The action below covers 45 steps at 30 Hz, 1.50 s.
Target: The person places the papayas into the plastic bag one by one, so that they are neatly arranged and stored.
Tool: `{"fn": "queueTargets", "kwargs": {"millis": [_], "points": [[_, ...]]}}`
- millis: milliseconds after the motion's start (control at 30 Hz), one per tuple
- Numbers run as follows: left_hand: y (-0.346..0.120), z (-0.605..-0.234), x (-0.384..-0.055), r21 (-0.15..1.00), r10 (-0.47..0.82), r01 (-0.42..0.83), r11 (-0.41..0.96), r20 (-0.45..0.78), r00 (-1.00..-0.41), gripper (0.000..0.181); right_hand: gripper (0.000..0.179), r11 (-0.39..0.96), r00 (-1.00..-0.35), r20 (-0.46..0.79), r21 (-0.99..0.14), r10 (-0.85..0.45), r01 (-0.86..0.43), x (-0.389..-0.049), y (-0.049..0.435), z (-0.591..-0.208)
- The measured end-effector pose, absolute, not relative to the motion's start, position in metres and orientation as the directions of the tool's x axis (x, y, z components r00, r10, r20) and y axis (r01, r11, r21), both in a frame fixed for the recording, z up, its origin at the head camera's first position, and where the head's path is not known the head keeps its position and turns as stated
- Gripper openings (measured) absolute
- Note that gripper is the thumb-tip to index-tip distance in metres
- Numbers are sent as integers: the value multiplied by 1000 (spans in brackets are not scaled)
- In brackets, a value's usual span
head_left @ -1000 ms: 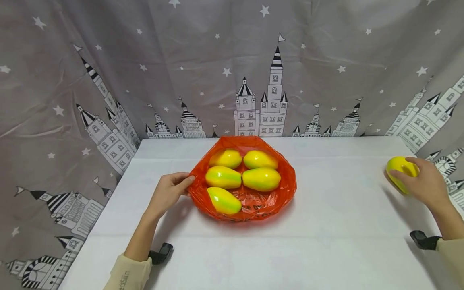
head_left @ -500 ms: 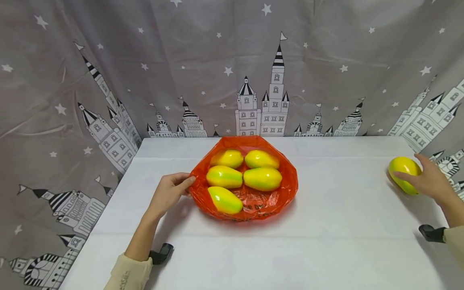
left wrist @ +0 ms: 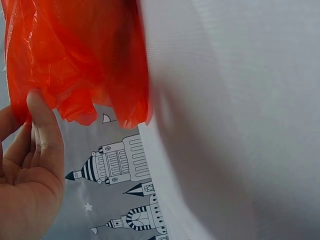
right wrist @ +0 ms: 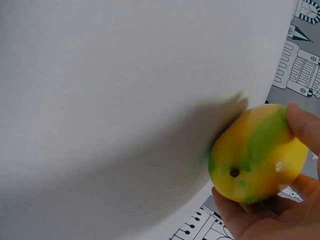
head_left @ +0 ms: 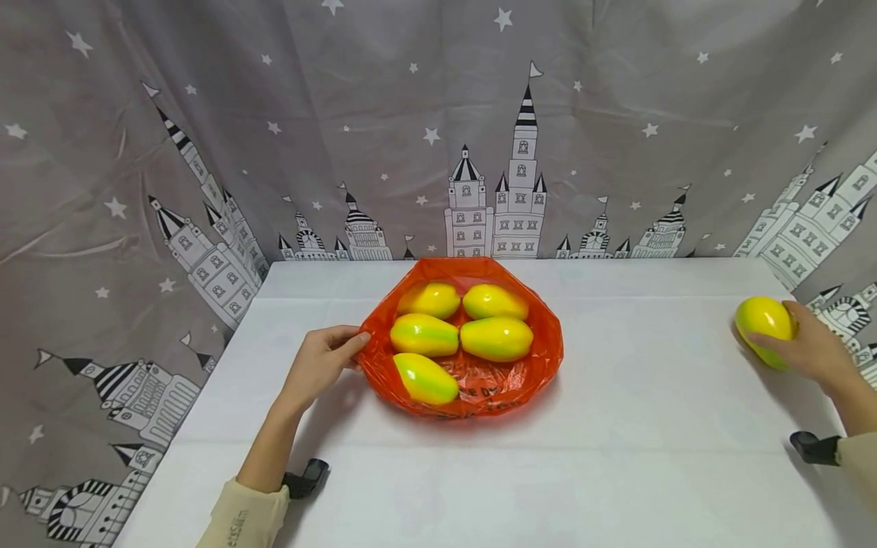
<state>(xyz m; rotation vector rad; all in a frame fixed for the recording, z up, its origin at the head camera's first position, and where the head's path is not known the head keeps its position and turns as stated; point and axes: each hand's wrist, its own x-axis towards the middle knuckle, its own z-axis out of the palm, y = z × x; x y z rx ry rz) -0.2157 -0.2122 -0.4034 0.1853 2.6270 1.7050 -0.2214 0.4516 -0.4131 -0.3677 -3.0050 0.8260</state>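
Observation:
A red plastic bag (head_left: 544, 365) lies on the table with its wide mouth facing up. Inside are several glossy yellow-green papayas (head_left: 496, 339). My left hand (head_left: 322, 361) pinches the bag's left rim between thumb and fingers; the left wrist view shows the thin film (left wrist: 75, 60) caught at the fingertips. Far to the right, my right hand (head_left: 815, 342) holds another papaya (head_left: 762, 323) at the table's right edge. In the right wrist view, the thumb and fingers sit on opposite sides of this papaya (right wrist: 255, 155), and its dark stem end faces the camera.
A white cloth (head_left: 637, 396) covers the table, with a wide stretch of it between the bag and the right-hand papaya. Behind and along both sides hangs a grey curtain (head_left: 384, 91) printed with castles and stars.
My right hand's fingers lifted away from the papaya half a second ago and now close round it again. The left hand, the bag and the papayas in it stay put.

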Motion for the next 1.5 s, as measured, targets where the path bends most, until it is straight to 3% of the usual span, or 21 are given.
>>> {"fn": "queueTargets", "kwargs": {"millis": [167, 1067, 1500], "points": [[-212, -404, -216, 908, 102, 99, 407, 63, -993, 33, 82, 849, -981, -27, -497, 191, 179, -219, 448, -412], [-213, -405, -217, 907, 108, 99, 411, 59, -992, 35, 84, 841, -969, -42, -489, 244, 233, -213, 445, -411], [-212, -405, -217, 908, 97, 95, 408, 60, -993, 35, 86, 852, -984, 23, -504, 179, 144, -212, 435, -398]]}}
